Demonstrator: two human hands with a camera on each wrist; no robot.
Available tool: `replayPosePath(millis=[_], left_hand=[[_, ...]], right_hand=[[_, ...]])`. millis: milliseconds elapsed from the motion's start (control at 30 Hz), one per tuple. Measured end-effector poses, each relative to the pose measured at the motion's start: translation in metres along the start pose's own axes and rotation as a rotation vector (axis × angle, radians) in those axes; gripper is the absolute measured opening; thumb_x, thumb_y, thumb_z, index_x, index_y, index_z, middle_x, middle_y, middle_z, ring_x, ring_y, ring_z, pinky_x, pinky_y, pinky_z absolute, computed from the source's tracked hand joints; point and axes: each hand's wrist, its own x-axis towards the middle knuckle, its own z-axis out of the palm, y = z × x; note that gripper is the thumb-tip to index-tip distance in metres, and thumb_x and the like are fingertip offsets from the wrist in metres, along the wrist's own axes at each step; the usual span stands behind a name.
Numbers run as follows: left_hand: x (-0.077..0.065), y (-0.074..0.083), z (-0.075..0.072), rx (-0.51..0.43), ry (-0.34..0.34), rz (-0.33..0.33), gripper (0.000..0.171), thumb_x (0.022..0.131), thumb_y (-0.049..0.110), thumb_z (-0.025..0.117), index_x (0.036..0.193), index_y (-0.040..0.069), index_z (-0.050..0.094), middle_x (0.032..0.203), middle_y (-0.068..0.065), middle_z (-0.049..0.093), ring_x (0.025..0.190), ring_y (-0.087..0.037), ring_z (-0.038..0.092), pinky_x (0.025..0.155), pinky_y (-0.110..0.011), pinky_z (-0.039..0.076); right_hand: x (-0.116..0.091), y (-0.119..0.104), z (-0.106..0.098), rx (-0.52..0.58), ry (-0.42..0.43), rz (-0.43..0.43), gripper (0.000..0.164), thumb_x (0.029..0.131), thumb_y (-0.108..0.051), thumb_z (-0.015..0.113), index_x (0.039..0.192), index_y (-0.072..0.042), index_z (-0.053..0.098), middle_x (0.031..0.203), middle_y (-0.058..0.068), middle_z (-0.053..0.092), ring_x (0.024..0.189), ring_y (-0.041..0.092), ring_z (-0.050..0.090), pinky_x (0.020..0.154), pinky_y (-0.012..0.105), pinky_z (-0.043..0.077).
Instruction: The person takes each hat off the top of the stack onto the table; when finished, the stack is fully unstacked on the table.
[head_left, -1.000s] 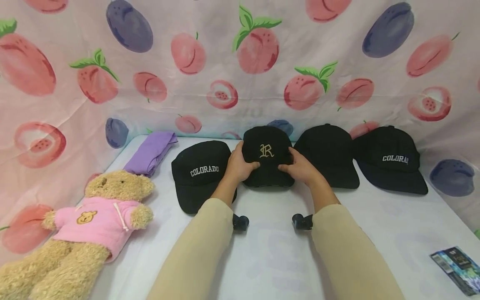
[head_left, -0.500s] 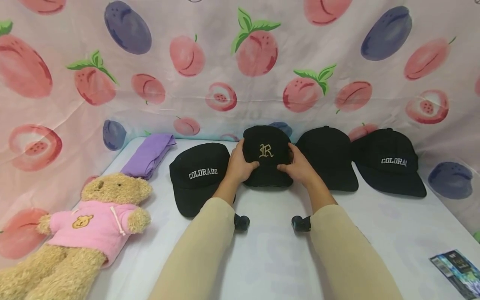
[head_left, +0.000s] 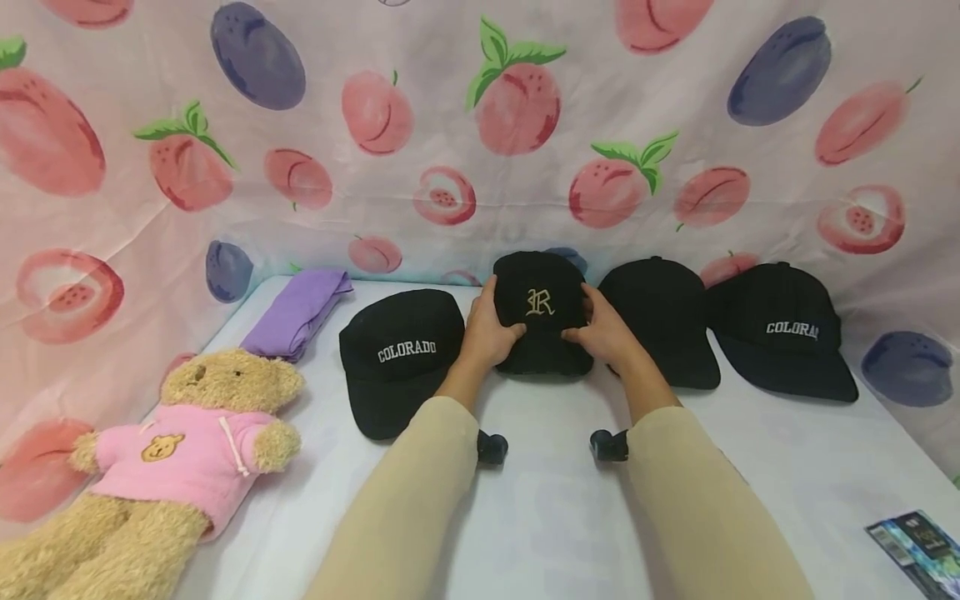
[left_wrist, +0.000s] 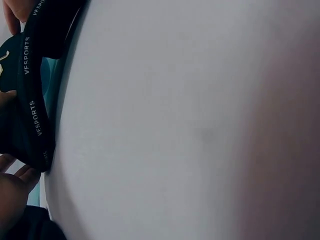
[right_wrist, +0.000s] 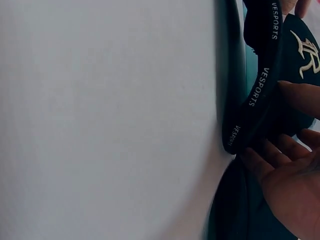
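Note:
Both hands hold a black cap with a gold letter R [head_left: 536, 279] in the middle of a row of caps, its brim facing me. My left hand [head_left: 489, 332] grips its left side, thumb on the brim near the crown. On the opposite side, my right hand [head_left: 611, 329] grips it the same way. White VESPORTS lettering runs along the brim's edge [right_wrist: 259, 87] in the right wrist view. There, the right hand [right_wrist: 292, 175] has its thumb over the brim and its fingers at the brim's side. The cap's back is hidden.
To the left lies a black COLORADO cap [head_left: 401, 350]; to the right are a plain black cap [head_left: 660, 321] and another lettered cap [head_left: 780, 312]. A teddy bear [head_left: 180, 458], folded purple cloth [head_left: 300, 312] and printed packet [head_left: 918, 546] also lie on the white-covered surface [head_left: 555, 517].
The gold-R cap and both hands have shifted slightly to the right, away from the left COLORADO cap. The hold looks the same throughout.

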Motion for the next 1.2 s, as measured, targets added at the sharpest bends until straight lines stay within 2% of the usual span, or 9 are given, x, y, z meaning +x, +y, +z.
replayPosePath(millis=[467,700,900,1067,1200], left_hand=[[0.004,0.009,0.009,0.053,-0.033,0.018,0.094,0.095,0.016,0.075,0.168,0.022,0.014,0.166,-0.016,0.031,0.153,-0.037,0.033,0.122,-0.051,0.034],[0.007,0.014,0.013,0.087,-0.052,-0.004,0.097,0.095,0.016,0.075,0.168,0.025,0.013,0.167,-0.015,0.031,0.153,-0.036,0.033,0.122,-0.05,0.035],[0.007,0.013,0.013,0.086,-0.05,0.005,0.095,0.096,0.017,0.074,0.168,0.023,0.013,0.167,-0.016,0.031,0.153,-0.037,0.034,0.122,-0.05,0.035],[0.002,0.01,0.013,0.15,-0.058,-0.017,0.09,0.099,0.024,0.071,0.168,0.021,0.014,0.166,-0.016,0.032,0.151,-0.038,0.036,0.122,-0.051,0.035],[0.0,0.011,0.012,0.191,-0.07,-0.007,0.086,0.1,0.027,0.069,0.167,0.021,0.015,0.166,-0.015,0.031,0.15,-0.039,0.037,0.121,-0.051,0.036]], right_hand=[[-0.005,0.005,-0.009,0.01,0.036,-0.013,0.097,0.098,-0.009,0.065,0.167,-0.01,-0.004,0.171,0.026,0.015,0.156,0.043,0.023,0.126,0.055,0.025],[-0.004,0.005,-0.008,-0.005,0.054,-0.012,0.1,0.097,-0.01,0.065,0.166,-0.01,-0.008,0.17,0.027,0.013,0.158,0.042,0.018,0.127,0.056,0.021],[-0.004,0.004,-0.006,-0.023,0.078,-0.015,0.102,0.097,-0.011,0.065,0.166,-0.012,-0.009,0.17,0.029,0.012,0.157,0.045,0.019,0.126,0.057,0.021],[-0.006,0.007,-0.006,-0.035,0.073,-0.018,0.101,0.098,-0.013,0.065,0.166,-0.011,-0.009,0.171,0.028,0.01,0.156,0.046,0.019,0.125,0.059,0.023],[-0.005,0.01,-0.007,-0.023,0.089,-0.024,0.102,0.097,-0.012,0.067,0.167,-0.012,-0.008,0.171,0.027,0.01,0.156,0.047,0.02,0.125,0.059,0.025]])
